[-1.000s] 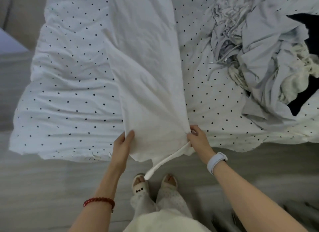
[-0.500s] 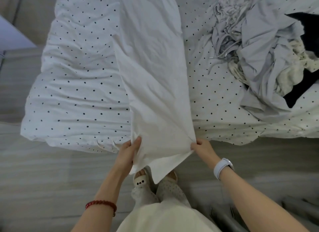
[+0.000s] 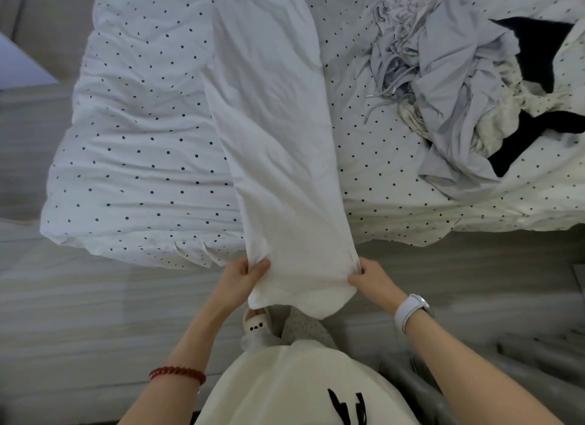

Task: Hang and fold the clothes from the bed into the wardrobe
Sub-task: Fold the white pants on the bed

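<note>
1. While it wears a red bead bracelet (image 3: 178, 374) at the wrist, the left hand (image 3: 241, 279) pinches the near left corner of a long white garment (image 3: 278, 146), thumb on top and fingers curled underneath the cloth.
2. Stretching away from both hands, that white garment lies as a narrow strip across the polka-dot duvet (image 3: 136, 158) on the bed; its near end hangs past the bed edge, held up between the two hands, with a loose fold drooping below them.
3. Below that drooping fold, between the forearms, a slippered foot (image 3: 257, 321) stands on the grey floor (image 3: 79, 323).
4. At the garment's near right corner, the right hand (image 3: 371, 279) grips the cloth with its fingers closed around the bunched edge; a white wristband (image 3: 410, 311) sits on that wrist.
5. Well beyond the right hand, further to the right on the duvet, lies a crumpled pile of clothes (image 3: 459, 86): pale grey pieces, a cream one and a black one, tangled together.
</note>
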### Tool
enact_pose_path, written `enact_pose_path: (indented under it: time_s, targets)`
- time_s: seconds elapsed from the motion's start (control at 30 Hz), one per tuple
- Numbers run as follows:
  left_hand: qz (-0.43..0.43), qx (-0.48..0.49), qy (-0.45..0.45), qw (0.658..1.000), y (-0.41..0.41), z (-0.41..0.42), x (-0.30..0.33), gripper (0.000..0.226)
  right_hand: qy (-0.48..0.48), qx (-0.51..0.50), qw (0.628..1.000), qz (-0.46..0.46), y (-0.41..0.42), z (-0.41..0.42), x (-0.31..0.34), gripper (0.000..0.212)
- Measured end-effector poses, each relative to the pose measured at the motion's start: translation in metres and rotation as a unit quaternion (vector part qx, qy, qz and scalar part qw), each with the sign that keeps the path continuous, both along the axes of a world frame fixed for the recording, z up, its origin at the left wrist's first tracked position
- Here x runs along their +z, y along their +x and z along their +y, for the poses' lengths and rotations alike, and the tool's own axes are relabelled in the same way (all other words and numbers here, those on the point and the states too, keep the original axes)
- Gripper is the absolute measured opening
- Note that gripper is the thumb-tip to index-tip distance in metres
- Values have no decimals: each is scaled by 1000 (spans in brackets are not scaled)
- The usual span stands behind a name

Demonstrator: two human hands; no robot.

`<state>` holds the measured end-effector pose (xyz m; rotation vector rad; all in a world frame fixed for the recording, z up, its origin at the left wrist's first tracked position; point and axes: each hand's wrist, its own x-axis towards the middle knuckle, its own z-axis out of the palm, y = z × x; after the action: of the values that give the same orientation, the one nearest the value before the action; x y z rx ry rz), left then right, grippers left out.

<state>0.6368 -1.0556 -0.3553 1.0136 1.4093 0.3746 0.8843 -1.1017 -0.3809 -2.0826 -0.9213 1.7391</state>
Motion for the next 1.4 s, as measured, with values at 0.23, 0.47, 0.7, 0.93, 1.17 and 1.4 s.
enact_pose_path:
  time_s: [0.23, 0.47, 0.7, 0.93, 1.17, 1.4]
  targets:
    - [-144, 155, -107, 972, -14, -2, 14, 52, -38, -177, 974, 140, 0, -13, 19, 24]
    - [-87, 71, -156, 981, -35, -34, 28, 14, -21, -156, 974, 162, -10, -42, 39, 43]
    - [-73, 27, -114, 990, -38, -42, 55, 20, 11, -128, 988, 91, -24, -43, 74, 46]
    - [-168, 45, -187, 967, -53, -55, 86, 35, 0, -168, 980, 109, -37, -68, 95, 33]
    - [-85, -5, -64, 994, -55, -41, 121, 74, 63, -164, 975, 135, -35, -60, 135, 63]
    - [-275, 85, -104, 952, -55, 12, 190, 35, 149, -339, 878, 304, -26, -25, 203, 38]
